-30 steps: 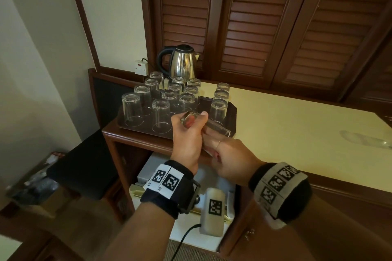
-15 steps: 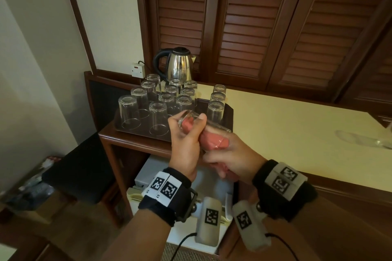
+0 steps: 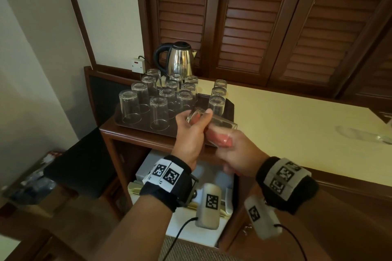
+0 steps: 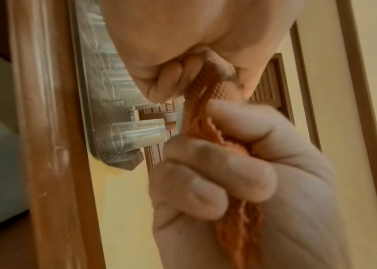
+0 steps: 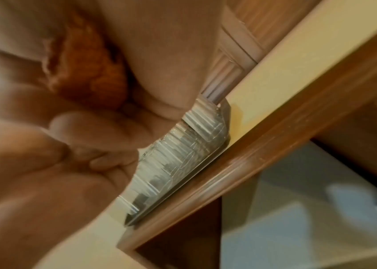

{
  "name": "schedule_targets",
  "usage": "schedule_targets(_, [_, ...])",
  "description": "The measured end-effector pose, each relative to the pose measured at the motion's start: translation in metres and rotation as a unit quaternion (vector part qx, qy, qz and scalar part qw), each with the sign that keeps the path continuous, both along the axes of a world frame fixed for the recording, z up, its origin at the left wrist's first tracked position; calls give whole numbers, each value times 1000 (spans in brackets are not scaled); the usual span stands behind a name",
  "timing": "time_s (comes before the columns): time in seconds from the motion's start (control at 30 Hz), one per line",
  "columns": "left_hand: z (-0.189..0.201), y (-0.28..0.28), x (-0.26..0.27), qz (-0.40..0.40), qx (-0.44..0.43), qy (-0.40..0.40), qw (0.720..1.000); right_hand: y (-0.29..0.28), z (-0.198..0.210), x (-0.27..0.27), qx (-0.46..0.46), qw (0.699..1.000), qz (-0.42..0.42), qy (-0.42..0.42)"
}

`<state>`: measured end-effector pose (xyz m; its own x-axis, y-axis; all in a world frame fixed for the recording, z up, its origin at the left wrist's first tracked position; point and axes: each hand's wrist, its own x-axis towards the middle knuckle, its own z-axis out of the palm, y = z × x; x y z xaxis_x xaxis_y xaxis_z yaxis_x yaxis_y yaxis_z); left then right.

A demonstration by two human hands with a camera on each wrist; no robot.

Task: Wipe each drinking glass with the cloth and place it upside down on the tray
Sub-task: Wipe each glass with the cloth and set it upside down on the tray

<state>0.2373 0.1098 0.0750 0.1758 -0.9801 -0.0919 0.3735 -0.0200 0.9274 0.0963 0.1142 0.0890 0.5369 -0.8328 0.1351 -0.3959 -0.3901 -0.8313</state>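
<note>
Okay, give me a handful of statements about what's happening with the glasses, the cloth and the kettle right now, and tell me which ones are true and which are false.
1. The left hand grips a glass lying on its side. True.
2. The cloth is blue. False: it is orange-pink, pushed into the glass by the right hand.
3. The glasses on the tray stand mouth up. False: they stand upside down.
4. A steel kettle with a black handle stands behind the tray. True.
5. The held glass already rests on the tray. False: it is held in the air in front of the tray.
</note>
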Motion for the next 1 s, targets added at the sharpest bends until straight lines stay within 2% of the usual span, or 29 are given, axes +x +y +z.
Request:
schedule_targets(0.03, [0,-2,0,1,10,-8,1000,-1,-2,0,-98,990,2,102])
schedule_targets(0.07, [1,-3,1,8,13,-10,1000,0,-4,3,-189,965,6,182])
schedule_targets(0.1, [0,-3,1,14,9,-9,1000,2,-9,6,-226,954,14,197])
schedule_targets(0.13, [-1,-3,0,18,-1,-6,1000,3,-12,8,-202,966,25,161])
schedule_targets(0.2, [-3,-1,-3,23,-34,18,999,5,-8,10,-50,999,15,3])
schedule_targets(0.27, [-3,0,-3,26,-58,26,998,4,-3,8,101,988,17,-117])
schedule_targets(0.3, [-3,0,-3,27,-56,23,998,2,-2,5,115,985,19,-131])
schedule_targets(0.33, [-2,-1,-2,28,-44,22,998,1,0,3,100,988,22,-119])
schedule_targets(0.4, [-2,-3,0,26,-1,20,999,-1,-2,3,-57,998,20,11])
schedule_targets(0.43, [-2,-4,1,24,14,21,999,0,-1,6,-147,983,22,107])
schedule_targets(0.47, [-3,-3,1,25,19,26,999,2,-2,9,-207,965,21,161])
schedule_targets(0.5, [-5,-3,2,28,15,30,999,4,-2,11,-204,965,27,164])
schedule_targets(0.57, [-11,0,0,40,-2,55,998,0,-3,11,-75,996,44,38])
schedule_targets(0.63, [-14,3,-2,43,-33,81,995,1,2,7,88,992,58,-69])
schedule_targets(0.67, [-13,3,-2,39,-46,77,995,0,4,4,136,983,61,-110])
schedule_targets(0.73, [-9,-1,0,21,-40,37,998,-1,3,1,125,985,48,-108])
schedule_targets(0.8, [-4,-5,1,2,-6,5,1000,-3,2,1,-22,999,24,6])
schedule_targets(0.87, [-2,-7,0,9,15,18,1000,0,4,7,-202,966,19,162])
schedule_targets(0.9, [-3,-5,-1,21,9,28,999,1,1,9,-208,964,27,163])
schedule_targets(0.93, [-4,-3,-3,35,-5,40,999,0,-1,8,-167,978,31,124])
schedule_targets(1.0, [-7,1,-7,43,-46,61,996,1,1,8,3,1000,17,-8])
